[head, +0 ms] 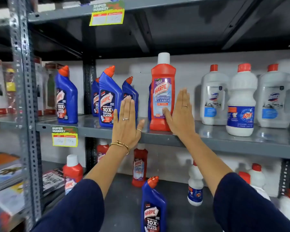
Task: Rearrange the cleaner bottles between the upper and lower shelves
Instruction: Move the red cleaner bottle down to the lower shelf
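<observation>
A red Harpic bathroom cleaner bottle (162, 96) with a white cap stands upright on the upper grey shelf (224, 141). My right hand (181, 114) is flat and open beside its right side, thumb touching the bottle's lower front. My left hand (126, 123) is flat and open to the bottle's left, in front of a blue Harpic bottle (131, 91). More blue Harpic bottles (108, 97) stand left of it. On the lower shelf (124, 198) stand a blue Harpic bottle (153, 206) and red bottles (139, 166).
Three white bottles with red caps (240, 101) stand on the upper shelf at the right. White bottles (195, 186) also stand on the lower shelf. A perforated metal upright (25, 97) borders the left side, with books and boxes beyond it. Price tags (64, 136) hang on shelf edges.
</observation>
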A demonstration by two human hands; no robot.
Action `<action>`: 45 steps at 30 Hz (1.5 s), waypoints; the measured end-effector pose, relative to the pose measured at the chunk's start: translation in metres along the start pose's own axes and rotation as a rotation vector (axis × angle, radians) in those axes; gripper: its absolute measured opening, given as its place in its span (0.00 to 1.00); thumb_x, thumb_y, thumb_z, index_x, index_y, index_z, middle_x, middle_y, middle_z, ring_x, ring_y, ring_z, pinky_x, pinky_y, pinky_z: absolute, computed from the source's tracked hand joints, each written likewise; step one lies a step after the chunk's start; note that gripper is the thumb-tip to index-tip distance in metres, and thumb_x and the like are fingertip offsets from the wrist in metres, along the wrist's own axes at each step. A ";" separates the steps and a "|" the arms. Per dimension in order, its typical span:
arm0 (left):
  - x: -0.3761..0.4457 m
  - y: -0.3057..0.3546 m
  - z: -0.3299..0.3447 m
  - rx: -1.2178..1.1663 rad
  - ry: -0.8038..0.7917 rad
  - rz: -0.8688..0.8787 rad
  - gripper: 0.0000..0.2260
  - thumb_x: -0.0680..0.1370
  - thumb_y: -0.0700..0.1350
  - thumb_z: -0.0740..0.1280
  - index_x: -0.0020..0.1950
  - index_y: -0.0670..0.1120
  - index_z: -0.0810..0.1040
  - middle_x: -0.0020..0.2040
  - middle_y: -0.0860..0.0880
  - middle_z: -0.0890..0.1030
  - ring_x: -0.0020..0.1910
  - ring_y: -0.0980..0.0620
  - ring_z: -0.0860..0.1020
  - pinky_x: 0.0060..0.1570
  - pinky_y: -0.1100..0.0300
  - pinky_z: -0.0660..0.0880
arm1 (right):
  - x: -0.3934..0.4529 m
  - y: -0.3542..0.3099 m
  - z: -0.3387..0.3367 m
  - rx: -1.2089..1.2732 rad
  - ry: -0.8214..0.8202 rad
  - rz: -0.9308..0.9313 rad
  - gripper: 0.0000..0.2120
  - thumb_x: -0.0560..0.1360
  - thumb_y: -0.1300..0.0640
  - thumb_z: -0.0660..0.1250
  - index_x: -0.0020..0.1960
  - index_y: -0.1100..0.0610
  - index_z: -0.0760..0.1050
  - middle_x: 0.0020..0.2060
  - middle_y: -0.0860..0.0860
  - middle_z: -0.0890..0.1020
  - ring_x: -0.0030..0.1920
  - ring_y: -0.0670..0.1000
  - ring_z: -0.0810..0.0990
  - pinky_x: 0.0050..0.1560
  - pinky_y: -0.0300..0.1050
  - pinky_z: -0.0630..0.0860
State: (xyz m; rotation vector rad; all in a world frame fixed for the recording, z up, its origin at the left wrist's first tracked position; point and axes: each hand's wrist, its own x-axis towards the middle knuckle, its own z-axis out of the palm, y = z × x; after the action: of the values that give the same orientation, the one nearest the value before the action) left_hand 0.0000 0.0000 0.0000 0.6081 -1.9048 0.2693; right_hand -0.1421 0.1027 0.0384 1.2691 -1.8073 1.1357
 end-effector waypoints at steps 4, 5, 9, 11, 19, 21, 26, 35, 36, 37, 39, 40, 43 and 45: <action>-0.012 -0.015 0.004 0.009 -0.084 -0.024 0.31 0.79 0.56 0.53 0.73 0.41 0.45 0.76 0.43 0.48 0.73 0.47 0.43 0.71 0.45 0.45 | 0.011 -0.008 0.011 0.235 -0.073 0.204 0.38 0.74 0.47 0.63 0.72 0.61 0.45 0.71 0.60 0.61 0.69 0.60 0.63 0.68 0.60 0.64; -0.015 -0.018 0.008 0.005 -0.092 -0.023 0.31 0.78 0.59 0.50 0.73 0.41 0.45 0.75 0.43 0.47 0.73 0.48 0.42 0.71 0.46 0.44 | 0.013 -0.008 0.015 0.287 -0.091 0.237 0.38 0.74 0.47 0.64 0.72 0.61 0.47 0.70 0.61 0.65 0.67 0.60 0.66 0.66 0.58 0.67; -0.019 -0.023 0.019 -0.026 -0.051 -0.030 0.39 0.72 0.68 0.34 0.73 0.41 0.48 0.74 0.46 0.47 0.71 0.51 0.41 0.70 0.50 0.40 | 0.020 -0.005 0.023 0.475 -0.078 0.318 0.33 0.72 0.47 0.66 0.68 0.60 0.56 0.63 0.59 0.73 0.59 0.58 0.74 0.56 0.52 0.73; -0.020 -0.022 0.022 -0.043 -0.014 -0.033 0.40 0.73 0.67 0.34 0.73 0.39 0.53 0.74 0.42 0.55 0.72 0.49 0.45 0.70 0.50 0.41 | 0.023 -0.002 0.025 0.540 -0.073 0.335 0.28 0.72 0.48 0.68 0.65 0.60 0.61 0.61 0.59 0.75 0.55 0.56 0.76 0.50 0.48 0.74; -0.021 -0.021 0.016 -0.049 -0.090 -0.023 0.41 0.72 0.68 0.33 0.71 0.41 0.60 0.71 0.42 0.65 0.72 0.44 0.58 0.70 0.46 0.50 | 0.016 -0.005 0.017 0.546 -0.027 0.350 0.24 0.72 0.51 0.68 0.62 0.60 0.65 0.60 0.58 0.76 0.55 0.56 0.77 0.49 0.47 0.74; -0.025 -0.025 0.012 -0.007 -0.147 0.032 0.41 0.72 0.67 0.31 0.71 0.42 0.60 0.72 0.43 0.64 0.72 0.45 0.57 0.70 0.48 0.48 | 0.009 -0.008 0.012 0.522 0.016 0.330 0.23 0.73 0.50 0.67 0.61 0.61 0.65 0.59 0.58 0.77 0.53 0.55 0.77 0.47 0.44 0.72; -0.039 -0.042 0.002 0.091 -0.266 0.140 0.38 0.74 0.65 0.32 0.72 0.42 0.57 0.73 0.42 0.62 0.72 0.43 0.56 0.69 0.51 0.46 | -0.012 -0.017 -0.006 0.560 0.163 0.275 0.21 0.73 0.51 0.67 0.60 0.60 0.67 0.57 0.56 0.78 0.47 0.48 0.74 0.37 0.30 0.68; -0.044 -0.083 -0.017 0.203 -0.359 0.115 0.32 0.76 0.62 0.39 0.73 0.43 0.53 0.74 0.44 0.58 0.73 0.45 0.53 0.70 0.48 0.49 | -0.103 -0.043 -0.002 0.897 0.110 0.274 0.19 0.64 0.44 0.70 0.52 0.46 0.68 0.45 0.38 0.78 0.43 0.34 0.78 0.42 0.33 0.77; -0.044 -0.086 -0.018 0.197 -0.373 0.113 0.28 0.78 0.59 0.43 0.73 0.44 0.52 0.75 0.44 0.57 0.73 0.46 0.52 0.71 0.49 0.48 | -0.120 -0.043 0.008 0.919 0.067 0.281 0.18 0.64 0.46 0.71 0.50 0.45 0.68 0.45 0.39 0.79 0.43 0.35 0.79 0.41 0.32 0.77; -0.044 -0.087 -0.018 0.179 -0.382 0.115 0.26 0.80 0.56 0.48 0.73 0.44 0.52 0.75 0.45 0.56 0.73 0.46 0.52 0.71 0.49 0.48 | -0.136 -0.041 0.020 0.922 0.025 0.295 0.17 0.65 0.51 0.73 0.48 0.45 0.68 0.45 0.42 0.79 0.43 0.36 0.79 0.41 0.30 0.76; -0.043 -0.089 -0.019 0.140 -0.388 0.115 0.24 0.81 0.51 0.53 0.73 0.45 0.51 0.75 0.44 0.56 0.73 0.46 0.51 0.71 0.48 0.48 | -0.169 -0.040 0.048 0.889 -0.066 0.338 0.18 0.66 0.58 0.75 0.47 0.47 0.68 0.45 0.46 0.80 0.44 0.40 0.80 0.42 0.32 0.76; -0.043 -0.090 -0.019 0.129 -0.391 0.123 0.23 0.81 0.49 0.53 0.73 0.45 0.51 0.75 0.44 0.56 0.73 0.46 0.51 0.71 0.48 0.48 | -0.186 -0.040 0.061 0.868 -0.102 0.366 0.19 0.66 0.61 0.74 0.48 0.48 0.67 0.45 0.47 0.80 0.45 0.43 0.81 0.44 0.34 0.76; -0.040 -0.094 -0.023 0.102 -0.415 0.161 0.23 0.81 0.45 0.54 0.74 0.44 0.50 0.75 0.44 0.56 0.74 0.46 0.51 0.71 0.49 0.47 | -0.230 -0.041 0.099 0.854 -0.153 0.435 0.25 0.67 0.65 0.73 0.53 0.48 0.63 0.45 0.45 0.78 0.46 0.41 0.78 0.44 0.24 0.71; -0.039 -0.095 -0.026 0.073 -0.427 0.170 0.23 0.81 0.42 0.54 0.73 0.44 0.51 0.75 0.44 0.56 0.73 0.45 0.51 0.71 0.49 0.47 | -0.251 -0.038 0.119 0.828 -0.222 0.487 0.25 0.67 0.64 0.72 0.54 0.46 0.62 0.45 0.43 0.77 0.46 0.43 0.77 0.46 0.29 0.71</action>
State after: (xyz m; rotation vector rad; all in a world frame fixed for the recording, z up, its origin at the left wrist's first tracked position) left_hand 0.0828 -0.0576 -0.0333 0.5863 -2.3725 0.3395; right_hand -0.0282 0.0854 -0.2174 1.4582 -1.9311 2.2518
